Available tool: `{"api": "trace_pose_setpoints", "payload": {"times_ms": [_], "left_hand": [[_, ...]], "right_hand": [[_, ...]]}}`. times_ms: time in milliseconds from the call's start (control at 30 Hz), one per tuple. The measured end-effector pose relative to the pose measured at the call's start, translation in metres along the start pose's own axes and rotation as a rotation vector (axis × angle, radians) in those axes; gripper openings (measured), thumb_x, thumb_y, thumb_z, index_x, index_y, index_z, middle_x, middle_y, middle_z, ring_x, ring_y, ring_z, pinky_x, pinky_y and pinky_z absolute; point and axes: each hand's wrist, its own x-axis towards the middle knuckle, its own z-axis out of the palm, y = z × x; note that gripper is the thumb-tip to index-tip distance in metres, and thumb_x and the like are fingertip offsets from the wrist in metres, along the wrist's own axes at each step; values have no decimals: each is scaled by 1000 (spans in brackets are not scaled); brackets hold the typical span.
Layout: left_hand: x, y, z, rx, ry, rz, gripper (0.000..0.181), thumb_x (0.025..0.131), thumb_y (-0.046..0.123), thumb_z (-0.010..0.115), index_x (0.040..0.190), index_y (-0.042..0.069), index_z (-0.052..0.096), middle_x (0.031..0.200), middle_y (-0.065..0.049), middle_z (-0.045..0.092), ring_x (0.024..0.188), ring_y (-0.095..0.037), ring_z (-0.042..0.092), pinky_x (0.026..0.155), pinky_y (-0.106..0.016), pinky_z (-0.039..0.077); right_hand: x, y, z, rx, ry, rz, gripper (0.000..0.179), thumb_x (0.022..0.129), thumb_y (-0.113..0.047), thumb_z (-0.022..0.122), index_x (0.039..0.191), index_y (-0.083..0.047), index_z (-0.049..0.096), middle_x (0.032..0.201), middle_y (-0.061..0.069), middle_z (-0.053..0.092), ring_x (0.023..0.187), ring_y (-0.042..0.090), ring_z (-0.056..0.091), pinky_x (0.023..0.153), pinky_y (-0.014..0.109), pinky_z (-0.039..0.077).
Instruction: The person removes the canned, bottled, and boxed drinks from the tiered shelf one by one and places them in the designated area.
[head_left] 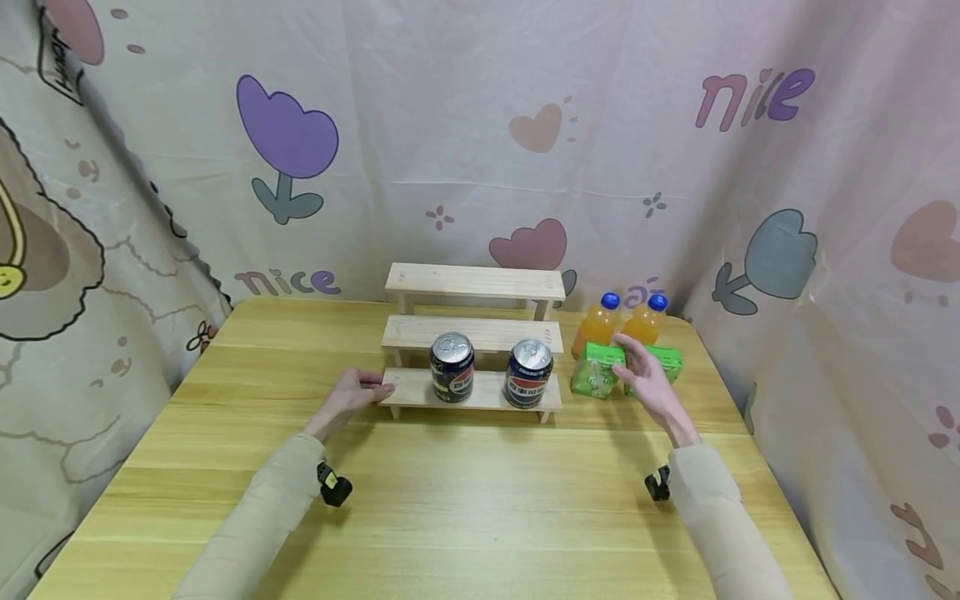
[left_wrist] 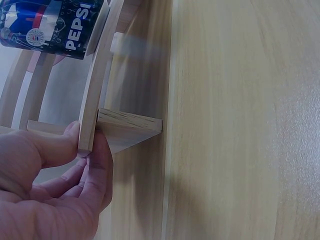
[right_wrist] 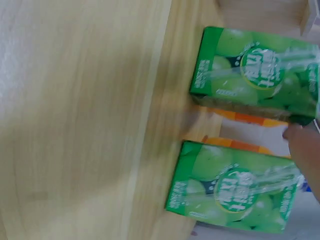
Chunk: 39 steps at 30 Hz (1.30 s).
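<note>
Mid-frame: wooden shelf (head_left: 476,279), two cans (head_left: 452,368) upright on its lowest step (head_left: 489,390). I have the left hand (head_left: 351,400) pinching that step's left end. Right of centre: two green cartons (head_left: 597,372) before orange-filled bottles (head_left: 596,323), blue caps (head_left: 610,301) on. Right hand (head_left: 647,375) by the cartons, fingers parted; contact I can't tell.

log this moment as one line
left hand: pinches wooden rack's bottom step | right hand: at green cartons, contact unclear | two cans: on that step | orange bottles: behind cartons

Cream sleeves (head_left: 255,517), small black cameras (head_left: 337,492) at both wrists
</note>
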Motion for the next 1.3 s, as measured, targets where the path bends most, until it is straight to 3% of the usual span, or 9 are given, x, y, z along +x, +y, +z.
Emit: {"api": "trace_pose_setpoints", "payload": {"times_ms": [233, 400, 633, 933, 1300], "left_hand": [[0, 0, 0, -5, 5, 4, 45, 97, 9, 65, 127, -22, 51, 110, -29, 69, 86, -11, 63, 82, -30, 56], [0, -1, 0, 8, 5, -7, 47, 97, 10, 65, 129, -21, 50, 112, -28, 68, 90, -14, 64, 86, -34, 56], [-1, 0, 0, 7, 3, 2, 50, 97, 10, 65, 130, -23, 48, 114, -32, 66, 92, -17, 65, 88, -35, 57], [0, -1, 0, -13, 10, 25, 43, 97, 9, 65, 124, -23, 54, 102, -24, 72, 80, -5, 62, 79, -28, 56], [1, -2, 0, -4, 5, 21, 45, 97, 9, 64, 126, -23, 52, 109, -29, 70, 83, -6, 63, 83, -30, 56]], "right_hand": [[-6, -21, 21, -18, 118, -134, 62, 99, -2, 58, 153, 4, 29, 161, 25, 29, 155, 37, 16, 127, 54, 9], [-6, -36, 39, -57, 109, -206, 59, 97, -4, 62, 150, 4, 36, 156, 26, 38, 151, 39, 26, 126, 57, 13], [-6, -48, 57, -146, 5, -154, 68, 93, -14, 69, 152, -6, 37, 153, 23, 43, 144, 42, 36, 118, 67, 25], [2, -53, 77, -154, -92, -168, 74, 88, -15, 76, 151, -5, 38, 152, 19, 45, 142, 41, 40, 119, 63, 27], [9, -53, 98, -155, -95, -108, 74, 81, -18, 84, 144, -16, 45, 146, 12, 52, 141, 39, 44, 116, 66, 30]]}}
